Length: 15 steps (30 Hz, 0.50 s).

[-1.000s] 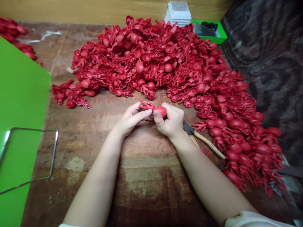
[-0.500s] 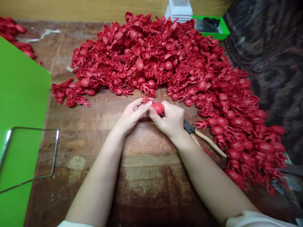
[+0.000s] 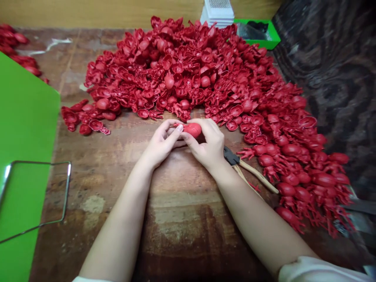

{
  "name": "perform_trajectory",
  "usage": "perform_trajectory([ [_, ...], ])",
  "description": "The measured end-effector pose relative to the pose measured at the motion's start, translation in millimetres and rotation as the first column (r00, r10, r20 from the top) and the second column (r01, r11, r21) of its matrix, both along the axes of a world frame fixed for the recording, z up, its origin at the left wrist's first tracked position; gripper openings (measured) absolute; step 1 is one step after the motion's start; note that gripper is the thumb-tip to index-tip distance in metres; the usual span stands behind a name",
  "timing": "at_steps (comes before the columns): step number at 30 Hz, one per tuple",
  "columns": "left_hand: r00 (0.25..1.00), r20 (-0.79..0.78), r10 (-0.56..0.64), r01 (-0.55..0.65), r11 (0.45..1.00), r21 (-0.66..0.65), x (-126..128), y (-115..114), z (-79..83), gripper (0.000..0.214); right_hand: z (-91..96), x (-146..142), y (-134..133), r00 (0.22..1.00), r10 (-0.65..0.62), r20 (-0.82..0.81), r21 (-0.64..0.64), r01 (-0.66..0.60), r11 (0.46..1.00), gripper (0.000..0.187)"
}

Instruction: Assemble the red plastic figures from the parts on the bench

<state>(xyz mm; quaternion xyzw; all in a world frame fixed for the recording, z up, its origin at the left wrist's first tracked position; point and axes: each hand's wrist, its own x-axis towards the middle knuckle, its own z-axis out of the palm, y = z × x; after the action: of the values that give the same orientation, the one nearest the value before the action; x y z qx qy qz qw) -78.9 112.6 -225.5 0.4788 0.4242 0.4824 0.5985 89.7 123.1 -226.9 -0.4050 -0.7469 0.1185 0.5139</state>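
Both my hands meet over the middle of the wooden table (image 3: 182,219), pinching one small red plastic crab-shaped piece (image 3: 192,129). My left hand (image 3: 161,145) grips its left end with thumb and fingers closed. My right hand (image 3: 207,147) wraps round its rounded shell from the right. Just beyond my hands lies a big heap of red plastic crab parts (image 3: 199,74), shells and clawed halves mixed, running down the right side.
A wooden-handled tool with a dark head (image 3: 243,168) lies right of my right wrist. A green crate with a wire handle (image 3: 26,156) stands at the left. A white stack (image 3: 217,9) and a green tray (image 3: 258,31) sit at the back. More red parts (image 3: 17,51) lie far left.
My hands have closed tighter round the red piece and shifted slightly away from me; the clawed end that stuck out on the left is now mostly covered by my left fingers.
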Motion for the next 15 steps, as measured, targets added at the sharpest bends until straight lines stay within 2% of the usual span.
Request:
perform_trajectory([
  [2,0.997,-0.082,0.013,-0.006,0.996,0.088,2.8,-0.2,-1.0,0.038,0.4,0.2,0.6,0.992,0.081,-0.095,-0.004,-0.082,0.997,0.037],
  [5,0.975,-0.119,0.189,-0.155,0.956,0.249,5.5,-1.6,-3.2,0.044,-0.7,-0.8,-1.9,0.974,0.153,-0.166,-0.050,-0.164,0.985,0.042],
  [7,0.954,-0.083,0.287,-0.255,0.926,0.277,5.2,-3.5,-3.4,0.041,-1.2,-1.5,-5.0,0.975,0.154,-0.161,-0.070,-0.167,0.984,0.040],
  [8,0.954,-0.062,0.294,-0.268,0.926,0.267,4.7,-4.5,-3.2,0.039,-1.0,-1.8,-6.6,0.978,0.143,-0.154,-0.073,-0.156,0.985,0.039],
  [11,0.982,-0.004,0.189,-0.183,0.956,0.230,4.7,-7.2,-2.5,0.046,0.8,-2.8,-10.8,0.978,0.148,-0.148,-0.096,-0.164,0.982,0.034],
  [15,0.992,0.063,-0.105,0.089,0.970,0.225,9.5,-8.2,-3.6,0.091,4.5,-5.0,-15.3,0.968,0.217,-0.128,-0.112,-0.231,0.966,0.027],
])
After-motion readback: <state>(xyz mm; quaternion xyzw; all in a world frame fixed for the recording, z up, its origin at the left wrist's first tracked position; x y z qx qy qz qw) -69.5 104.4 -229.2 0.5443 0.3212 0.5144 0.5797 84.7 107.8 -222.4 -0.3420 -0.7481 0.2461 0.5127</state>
